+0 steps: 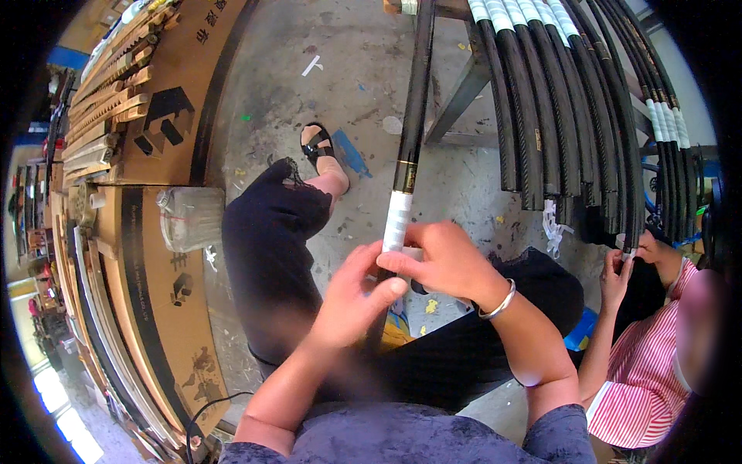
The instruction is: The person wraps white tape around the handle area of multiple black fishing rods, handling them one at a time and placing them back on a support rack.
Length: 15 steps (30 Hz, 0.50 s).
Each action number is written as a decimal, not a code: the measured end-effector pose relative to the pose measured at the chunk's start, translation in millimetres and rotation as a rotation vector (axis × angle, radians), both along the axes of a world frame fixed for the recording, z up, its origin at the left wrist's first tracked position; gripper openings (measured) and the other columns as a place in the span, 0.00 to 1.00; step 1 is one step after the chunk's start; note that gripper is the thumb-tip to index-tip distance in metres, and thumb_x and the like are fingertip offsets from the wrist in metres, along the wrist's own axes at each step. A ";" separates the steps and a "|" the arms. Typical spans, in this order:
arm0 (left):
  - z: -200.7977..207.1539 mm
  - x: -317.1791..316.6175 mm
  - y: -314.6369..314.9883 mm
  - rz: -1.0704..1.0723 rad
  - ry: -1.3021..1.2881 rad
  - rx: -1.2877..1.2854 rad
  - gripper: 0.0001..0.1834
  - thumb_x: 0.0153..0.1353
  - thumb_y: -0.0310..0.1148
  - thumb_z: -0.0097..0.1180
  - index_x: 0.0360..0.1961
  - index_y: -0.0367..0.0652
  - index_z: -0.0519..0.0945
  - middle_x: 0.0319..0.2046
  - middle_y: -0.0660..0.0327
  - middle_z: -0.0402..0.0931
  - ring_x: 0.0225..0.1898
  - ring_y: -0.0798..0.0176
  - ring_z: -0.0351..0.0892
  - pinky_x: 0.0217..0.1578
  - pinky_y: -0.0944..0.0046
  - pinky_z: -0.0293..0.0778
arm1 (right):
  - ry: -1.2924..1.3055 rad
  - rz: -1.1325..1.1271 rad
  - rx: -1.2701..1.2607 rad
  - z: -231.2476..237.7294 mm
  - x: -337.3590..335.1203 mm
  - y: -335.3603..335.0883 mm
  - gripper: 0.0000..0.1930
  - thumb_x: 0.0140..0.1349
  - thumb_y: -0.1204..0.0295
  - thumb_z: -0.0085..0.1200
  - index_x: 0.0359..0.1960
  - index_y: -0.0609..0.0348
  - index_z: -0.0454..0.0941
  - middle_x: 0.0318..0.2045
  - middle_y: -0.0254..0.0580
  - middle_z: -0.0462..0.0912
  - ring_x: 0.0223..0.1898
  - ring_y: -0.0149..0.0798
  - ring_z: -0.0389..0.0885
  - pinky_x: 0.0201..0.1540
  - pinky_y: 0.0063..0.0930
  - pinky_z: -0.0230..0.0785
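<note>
A long black pole [414,100] rises from between my hands toward the top of the view, with a gold-marked ring above a white tape-wrapped band [396,220]. My left hand [357,292] is closed round the pole just below the white band, its thumb pointing up and right. My right hand [444,259], with a silver bangle at the wrist, pinches the lower end of the band, thumb across its front. Something pale shows between the right fingers, too hidden to name. The pole's lower part passes down between my legs, mostly covered by my hands.
Several black poles with white bands [541,100] lie on a metal stand [462,93] at the upper right. At right, a co-worker in a red-striped top [638,387] handles a pole end. Cardboard boxes [174,309] and wooden strips [108,108] stand at left, beside a clear plastic container [191,219].
</note>
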<state>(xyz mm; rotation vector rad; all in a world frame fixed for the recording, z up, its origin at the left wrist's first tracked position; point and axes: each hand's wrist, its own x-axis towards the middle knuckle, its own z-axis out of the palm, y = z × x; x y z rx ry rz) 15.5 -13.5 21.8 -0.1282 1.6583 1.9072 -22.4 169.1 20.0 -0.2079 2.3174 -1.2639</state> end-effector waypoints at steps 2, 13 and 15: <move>4.8 -0.4 10.0 0.002 -0.042 -0.035 0.40 0.49 0.40 0.70 0.59 0.34 0.64 0.41 0.60 0.73 0.46 0.66 0.72 0.48 0.64 0.71 | 0.002 0.038 0.066 2.3 -1.0 -4.0 0.26 0.54 0.39 0.51 0.32 0.48 0.84 0.24 0.51 0.82 0.30 0.55 0.81 0.33 0.45 0.72; 4.6 -1.0 26.0 0.196 0.036 -0.212 0.12 0.63 0.28 0.54 0.46 0.36 0.70 0.21 0.67 0.70 0.17 0.77 0.67 0.15 0.75 0.64 | -0.039 0.115 -0.159 9.4 2.5 16.7 0.14 0.60 0.65 0.47 0.39 0.63 0.79 0.20 0.51 0.78 0.22 0.44 0.80 0.27 0.34 0.69; 6.0 0.2 27.0 0.199 0.072 -0.249 0.12 0.63 0.27 0.53 0.46 0.36 0.71 0.22 0.67 0.70 0.17 0.77 0.67 0.15 0.75 0.64 | 0.005 0.118 -0.157 7.9 4.0 16.5 0.15 0.59 0.65 0.47 0.39 0.63 0.79 0.21 0.52 0.78 0.23 0.46 0.80 0.28 0.34 0.70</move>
